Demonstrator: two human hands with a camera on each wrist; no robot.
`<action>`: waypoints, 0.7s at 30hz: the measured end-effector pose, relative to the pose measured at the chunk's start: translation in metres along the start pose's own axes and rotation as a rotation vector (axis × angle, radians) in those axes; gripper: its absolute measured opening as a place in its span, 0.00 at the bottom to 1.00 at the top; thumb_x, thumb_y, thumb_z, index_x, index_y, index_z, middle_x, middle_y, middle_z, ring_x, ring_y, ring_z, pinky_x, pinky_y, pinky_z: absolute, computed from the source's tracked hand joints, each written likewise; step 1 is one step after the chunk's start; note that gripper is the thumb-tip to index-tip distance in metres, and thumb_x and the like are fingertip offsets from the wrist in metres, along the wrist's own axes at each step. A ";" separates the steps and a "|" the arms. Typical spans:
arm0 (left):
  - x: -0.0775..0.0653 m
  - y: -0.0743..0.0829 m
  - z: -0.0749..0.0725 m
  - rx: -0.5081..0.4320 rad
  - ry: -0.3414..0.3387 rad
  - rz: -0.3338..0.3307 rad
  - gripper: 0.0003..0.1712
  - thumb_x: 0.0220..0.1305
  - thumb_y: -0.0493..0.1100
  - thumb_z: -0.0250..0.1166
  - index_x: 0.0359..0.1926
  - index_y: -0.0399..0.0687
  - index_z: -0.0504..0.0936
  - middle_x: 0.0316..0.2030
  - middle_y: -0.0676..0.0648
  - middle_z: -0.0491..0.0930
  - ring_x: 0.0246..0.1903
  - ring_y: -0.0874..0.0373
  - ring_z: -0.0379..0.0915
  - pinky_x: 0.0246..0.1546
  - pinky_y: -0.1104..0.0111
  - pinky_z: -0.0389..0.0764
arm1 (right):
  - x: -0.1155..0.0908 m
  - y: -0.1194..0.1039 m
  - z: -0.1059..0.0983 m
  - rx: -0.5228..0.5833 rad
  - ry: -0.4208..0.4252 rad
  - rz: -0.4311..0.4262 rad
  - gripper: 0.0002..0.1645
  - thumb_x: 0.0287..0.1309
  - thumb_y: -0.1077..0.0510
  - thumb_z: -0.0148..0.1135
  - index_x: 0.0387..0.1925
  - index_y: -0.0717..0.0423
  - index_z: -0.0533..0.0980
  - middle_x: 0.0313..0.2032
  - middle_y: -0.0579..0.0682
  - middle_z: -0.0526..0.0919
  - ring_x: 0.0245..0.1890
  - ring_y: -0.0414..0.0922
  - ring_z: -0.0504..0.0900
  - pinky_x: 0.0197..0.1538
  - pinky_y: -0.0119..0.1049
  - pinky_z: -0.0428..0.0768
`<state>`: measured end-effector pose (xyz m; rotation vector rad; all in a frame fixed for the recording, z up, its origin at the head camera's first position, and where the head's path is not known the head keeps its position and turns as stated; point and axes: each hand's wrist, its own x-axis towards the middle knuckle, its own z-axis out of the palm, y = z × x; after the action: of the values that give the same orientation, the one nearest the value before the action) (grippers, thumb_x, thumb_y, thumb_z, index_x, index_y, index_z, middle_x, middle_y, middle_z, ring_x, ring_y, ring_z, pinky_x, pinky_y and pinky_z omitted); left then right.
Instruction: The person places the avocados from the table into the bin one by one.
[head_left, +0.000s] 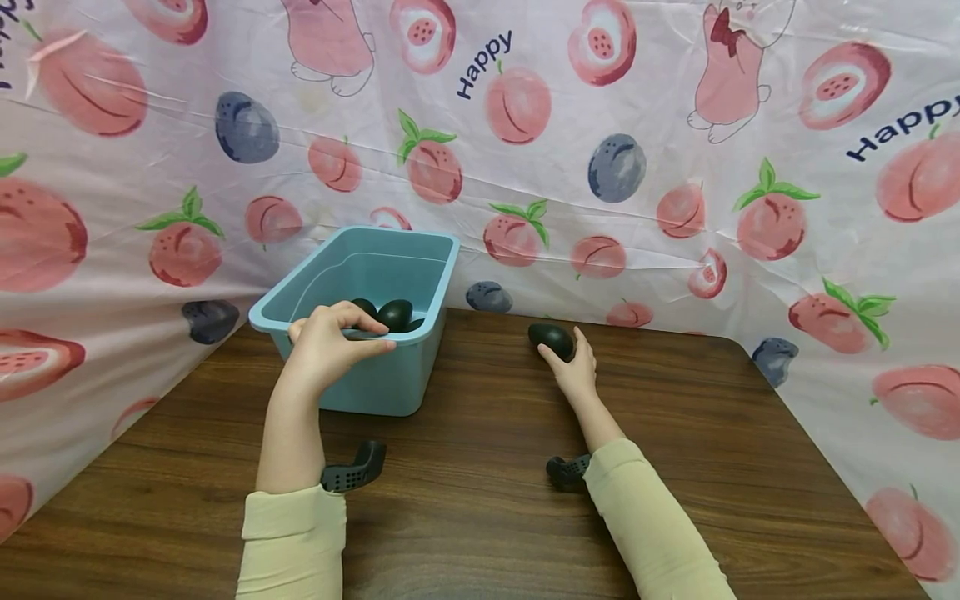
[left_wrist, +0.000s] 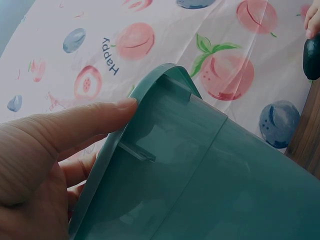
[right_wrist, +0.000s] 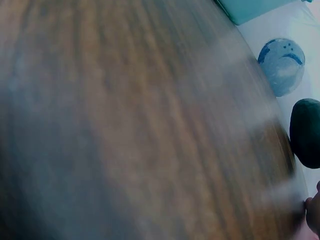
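Note:
My left hand (head_left: 330,337) grips the near rim of a light blue plastic bin (head_left: 382,379), thumb outside and fingers over the edge. In the left wrist view the thumb (left_wrist: 95,122) lies along the bin's rim near a corner. Inside the bin sit several dark avocados (head_left: 395,315), partly hidden by the rim and hand. Toward the back of the table, right of the bin, my right hand (head_left: 576,371) holds another dark avocado (head_left: 551,339) between thumb and fingers. That avocado (right_wrist: 306,132) shows at the right edge of the right wrist view.
The dark wooden table (head_left: 480,500) reaches back to a fruit-print curtain (head_left: 667,108), which also runs along both sides. The bin stands on the left part of the table, close to the curtain. Black wrist straps (head_left: 354,471) sit at both cuffs.

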<state>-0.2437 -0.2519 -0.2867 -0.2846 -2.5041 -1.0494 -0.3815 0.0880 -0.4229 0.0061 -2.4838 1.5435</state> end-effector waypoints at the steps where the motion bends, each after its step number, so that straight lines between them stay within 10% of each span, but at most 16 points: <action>1: 0.000 0.000 0.000 0.001 0.001 0.002 0.12 0.50 0.45 0.76 0.34 0.44 0.88 0.39 0.46 0.81 0.46 0.46 0.69 0.53 0.46 0.41 | 0.000 0.000 0.000 0.006 -0.005 0.004 0.54 0.57 0.35 0.61 0.75 0.49 0.46 0.72 0.58 0.46 0.70 0.61 0.45 0.64 0.65 0.49; 21: 0.000 0.000 0.000 -0.003 0.006 0.003 0.11 0.50 0.45 0.76 0.33 0.44 0.88 0.38 0.47 0.81 0.44 0.47 0.68 0.54 0.47 0.42 | 0.010 0.001 -0.003 -0.050 -0.101 0.013 0.55 0.58 0.40 0.63 0.75 0.51 0.43 0.71 0.61 0.49 0.69 0.62 0.46 0.64 0.63 0.52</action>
<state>-0.2436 -0.2515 -0.2868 -0.2854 -2.4965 -1.0513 -0.3912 0.0923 -0.4205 0.0617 -2.6049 1.5216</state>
